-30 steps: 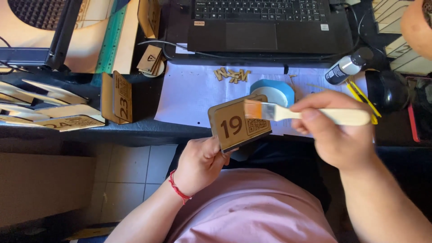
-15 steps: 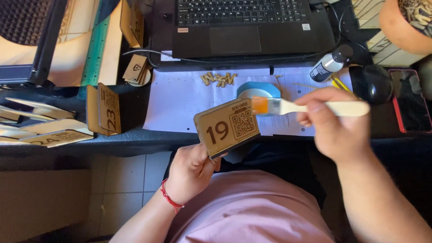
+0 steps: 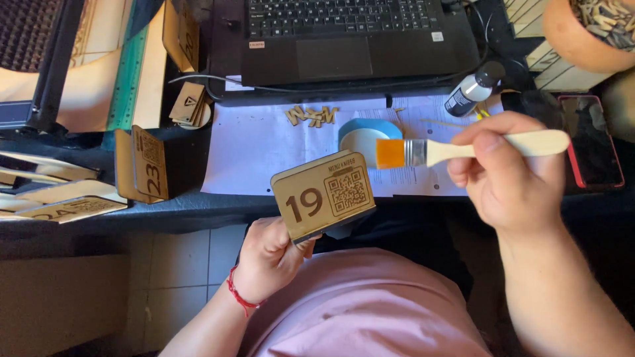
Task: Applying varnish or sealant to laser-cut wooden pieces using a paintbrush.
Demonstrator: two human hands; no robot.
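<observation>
My left hand point(image 3: 268, 258) holds a small wooden sign point(image 3: 323, 195) from below, its engraved face tilted up toward me. In my right hand point(image 3: 506, 175) is a flat paintbrush point(image 3: 423, 152) with a pale wooden handle and orange bristles, gripped by the handle. The bristles hover just right of the sign's upper corner, not touching it. Behind the brush sits a round blue container with a white lid point(image 3: 367, 135) on a sheet of white paper point(image 3: 251, 149).
A black laptop point(image 3: 344, 39) lies at the back. Another folded wooden sign point(image 3: 142, 165) stands at the desk's left, with more flat wooden pieces point(image 3: 59, 205) further left. A small dark bottle point(image 3: 473, 89), loose wooden cut-outs point(image 3: 311, 116) and a phone point(image 3: 592, 142) lie around the paper.
The brush has lifted off the sign's face and moved to the right. The sign has tilted a little and stays in my left hand.
</observation>
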